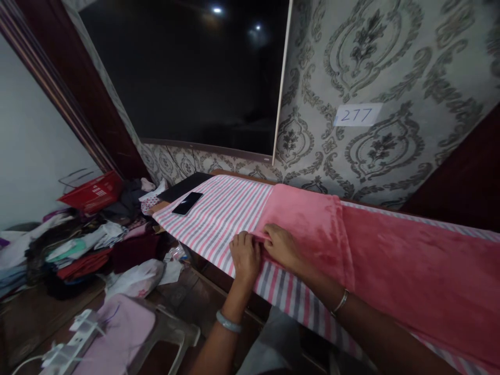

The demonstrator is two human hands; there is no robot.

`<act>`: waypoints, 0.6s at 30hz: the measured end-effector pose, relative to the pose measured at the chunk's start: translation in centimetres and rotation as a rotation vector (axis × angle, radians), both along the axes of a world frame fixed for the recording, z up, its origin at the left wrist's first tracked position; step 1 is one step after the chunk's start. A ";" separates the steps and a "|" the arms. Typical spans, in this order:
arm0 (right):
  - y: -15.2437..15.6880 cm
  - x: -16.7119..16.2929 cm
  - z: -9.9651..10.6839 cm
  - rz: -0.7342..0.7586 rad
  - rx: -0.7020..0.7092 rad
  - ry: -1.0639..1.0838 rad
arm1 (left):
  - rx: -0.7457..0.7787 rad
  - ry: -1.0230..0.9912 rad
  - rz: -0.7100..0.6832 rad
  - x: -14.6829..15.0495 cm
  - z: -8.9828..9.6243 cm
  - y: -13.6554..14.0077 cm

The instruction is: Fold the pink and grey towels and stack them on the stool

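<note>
A plush pink blanket (410, 271) lies along a striped cloth (219, 208) of pink, grey and white. Its left end is doubled over into a paler folded flap (304, 219). At the near left corner of that flap, my left hand (245, 256) has its fingers curled over the edge. Close beside it, my right hand (280, 245) pinches the same corner between thumb and fingers. Both hands are closed on the blanket, and the fabric inside the fingers is mostly hidden.
A phone (187, 203) rests on the striped cloth. Clothes (82, 250) are heaped on the floor at left, with a red basket (91, 190) behind. A power strip (74, 338) sits on a pink-topped stool (125, 328). A large television (187, 78) hangs above the table.
</note>
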State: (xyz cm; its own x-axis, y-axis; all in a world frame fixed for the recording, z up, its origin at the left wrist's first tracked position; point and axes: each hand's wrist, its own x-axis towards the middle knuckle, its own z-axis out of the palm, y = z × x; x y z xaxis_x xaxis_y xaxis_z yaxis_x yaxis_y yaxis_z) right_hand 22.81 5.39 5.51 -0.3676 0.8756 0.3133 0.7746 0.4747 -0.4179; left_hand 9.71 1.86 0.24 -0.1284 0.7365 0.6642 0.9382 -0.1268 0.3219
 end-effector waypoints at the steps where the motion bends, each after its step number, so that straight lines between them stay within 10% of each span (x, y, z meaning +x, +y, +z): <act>1: -0.1 0.0 0.0 0.011 -0.014 0.034 | 0.026 -0.006 -0.009 -0.1 -0.2 0.1; 8: 2.3 2.6 0.7 0.248 -0.190 0.327 | 0.300 -0.028 -0.089 -0.9 -1.3 -0.2; 18: 18.5 6.6 3.6 -0.204 -0.081 0.247 | 0.378 -0.048 -0.141 -1.2 -2.1 0.1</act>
State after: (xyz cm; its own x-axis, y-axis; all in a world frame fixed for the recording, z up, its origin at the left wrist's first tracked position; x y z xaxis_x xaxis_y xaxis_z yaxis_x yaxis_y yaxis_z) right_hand 29.43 23.84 9.13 -0.1037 0.9490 0.2976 0.7212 0.2778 -0.6346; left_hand 8.54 1.99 -1.89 -0.0811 0.4539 0.8873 0.8881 -0.3712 0.2711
